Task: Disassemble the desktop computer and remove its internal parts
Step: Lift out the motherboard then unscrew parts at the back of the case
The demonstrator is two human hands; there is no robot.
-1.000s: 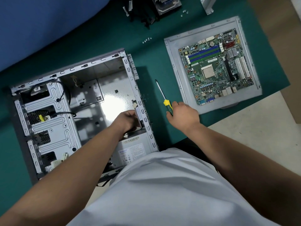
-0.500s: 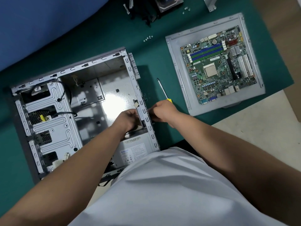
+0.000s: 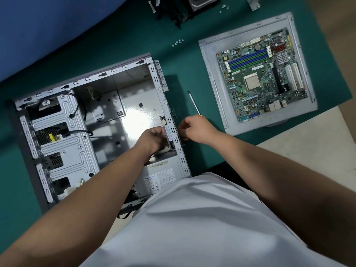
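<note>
The open computer case (image 3: 115, 71) lies on its side on the green mat. Its power supply (image 3: 163, 178) sits in the near corner, partly under my left forearm. My left hand (image 3: 154, 139) reaches inside the case and grips a grey labelled part (image 3: 168, 132) against the inner face of the rear wall (image 3: 174, 130). My right hand (image 3: 196, 130) is outside that wall, its fingers curled and pinching at the wall's outer face. What the fingertips hold is hidden. A yellow-handled screwdriver (image 3: 193, 103) lies on the mat just behind my right hand, untouched.
The motherboard (image 3: 260, 81) rests on the removed side panel (image 3: 212, 78) at the right. Several loose screws (image 3: 177, 42) lie on the mat behind the case. Drive cages with black cables (image 3: 57, 135) fill the case's left side. More removed parts (image 3: 202, 2) sit at the far edge.
My right hand let go of the screwdriver, left it on the mat, and moved left to the rear wall of the case. My left hand stayed inside.
</note>
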